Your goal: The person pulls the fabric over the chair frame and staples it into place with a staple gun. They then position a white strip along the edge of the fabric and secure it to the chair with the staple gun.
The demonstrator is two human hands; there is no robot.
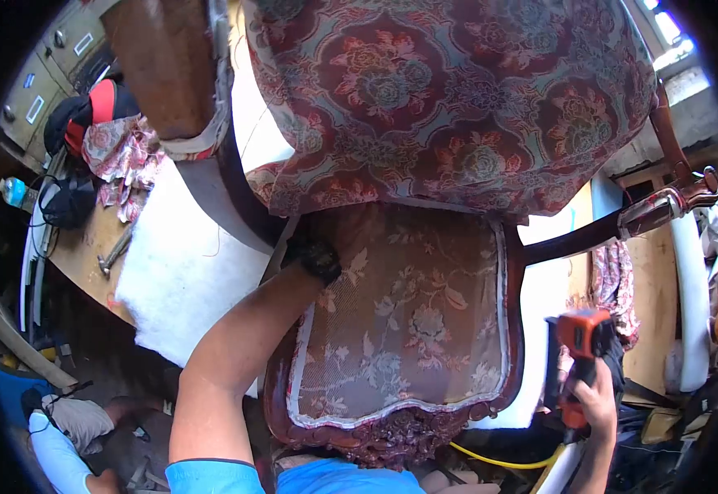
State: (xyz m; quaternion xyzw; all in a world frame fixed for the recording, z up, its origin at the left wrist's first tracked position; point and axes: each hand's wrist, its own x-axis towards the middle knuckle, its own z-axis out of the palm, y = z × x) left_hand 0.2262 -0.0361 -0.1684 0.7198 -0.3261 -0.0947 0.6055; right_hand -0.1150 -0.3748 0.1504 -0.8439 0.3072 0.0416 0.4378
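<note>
A carved wooden armchair lies tipped, with its carved crest towards me. Faded floral fabric covers its back panel, edged by a pale strip. Beyond it bulges the seat, covered in red and blue patterned fabric. My left hand, with a dark watch at the wrist, reaches over the back panel to the lower edge of the seat fabric; its fingers are hidden in shadow there. At the right, clear of the chair, my right hand grips an orange and black staple gun by its handle.
White padding lies beneath the chair on a wooden table. A hammer and floral fabric scraps lie at the left. A yellow hose runs near the staple gun. Another person is low at the left.
</note>
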